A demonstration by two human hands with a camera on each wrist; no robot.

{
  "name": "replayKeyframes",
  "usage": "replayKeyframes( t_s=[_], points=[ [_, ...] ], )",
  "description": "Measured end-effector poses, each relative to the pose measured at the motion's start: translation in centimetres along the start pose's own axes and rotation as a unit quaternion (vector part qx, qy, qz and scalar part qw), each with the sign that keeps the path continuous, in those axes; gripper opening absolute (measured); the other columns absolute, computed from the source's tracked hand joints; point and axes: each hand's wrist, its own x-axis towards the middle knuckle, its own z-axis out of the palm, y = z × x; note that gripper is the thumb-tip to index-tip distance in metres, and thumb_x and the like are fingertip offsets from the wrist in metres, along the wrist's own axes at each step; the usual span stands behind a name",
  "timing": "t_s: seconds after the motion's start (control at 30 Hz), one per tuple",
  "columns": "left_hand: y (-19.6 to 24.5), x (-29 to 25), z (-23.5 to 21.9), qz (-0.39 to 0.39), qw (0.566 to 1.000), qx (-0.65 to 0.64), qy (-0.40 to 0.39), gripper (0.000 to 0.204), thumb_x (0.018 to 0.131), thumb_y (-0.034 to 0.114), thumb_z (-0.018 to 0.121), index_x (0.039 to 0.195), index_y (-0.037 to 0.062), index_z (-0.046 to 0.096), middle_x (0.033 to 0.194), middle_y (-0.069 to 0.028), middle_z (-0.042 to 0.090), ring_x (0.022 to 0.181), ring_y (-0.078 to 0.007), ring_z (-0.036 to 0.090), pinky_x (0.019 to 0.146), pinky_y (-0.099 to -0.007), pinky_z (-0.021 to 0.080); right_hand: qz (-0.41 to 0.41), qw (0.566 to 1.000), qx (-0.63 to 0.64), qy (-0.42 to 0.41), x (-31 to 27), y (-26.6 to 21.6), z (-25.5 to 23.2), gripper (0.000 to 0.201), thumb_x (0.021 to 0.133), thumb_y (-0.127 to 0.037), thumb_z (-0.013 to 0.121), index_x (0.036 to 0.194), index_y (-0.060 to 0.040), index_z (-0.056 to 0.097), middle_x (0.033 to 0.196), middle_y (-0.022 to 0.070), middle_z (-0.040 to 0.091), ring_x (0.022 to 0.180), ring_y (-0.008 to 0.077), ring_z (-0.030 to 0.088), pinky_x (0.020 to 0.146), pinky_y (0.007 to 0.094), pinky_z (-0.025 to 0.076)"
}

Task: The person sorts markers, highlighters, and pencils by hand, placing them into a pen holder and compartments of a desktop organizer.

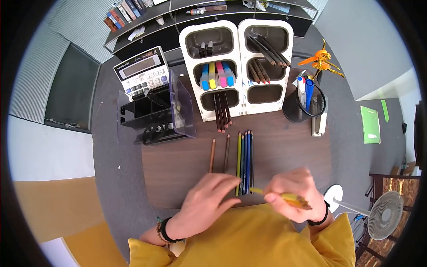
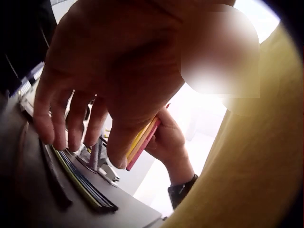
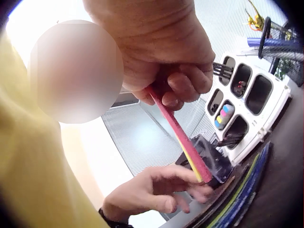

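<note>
The right hand [image 1: 296,193] grips a few pencils, yellow in the head view; in the right wrist view a red pencil [image 3: 178,130] and a yellow one stick out of the fist. Relaxed and spread, the left hand [image 1: 207,202] holds nothing, its fingers beside the near ends of a row of green, blue and dark pencils [image 1: 244,155] on the table. A brown pencil [image 1: 212,155] and a darker one [image 1: 227,153] lie apart, left of the row.
Behind the pencils stands a white organizer [image 1: 242,104] with markers and dark pencils. A clear holder with a calculator [image 1: 141,71] is at the left; a black mesh cup [image 1: 296,111] of pens is at the right. The wooden table [image 1: 173,169] lies under them.
</note>
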Motion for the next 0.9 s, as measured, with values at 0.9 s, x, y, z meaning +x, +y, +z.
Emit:
replayKeyframes(
  t_s=[0.9],
  points=[
    [-1.5,0.9,2.0,-0.111,0.992,0.055,0.008,0.074,0.088,0.008,0.084,0.150,-0.0044,0.045,0.142,-0.0210,0.038,0.099,-0.0316,0.065,0.091,-0.0454,0.058,0.091,0.981,-0.134,0.104,2.8,3.3,3.8,0.019,0.101,-0.010,0.069,0.087,-0.0027,0.057,0.069,0.0124,0.058,0.058,0.0352,0.060,0.053,0.0440,0.044]
  ],
)
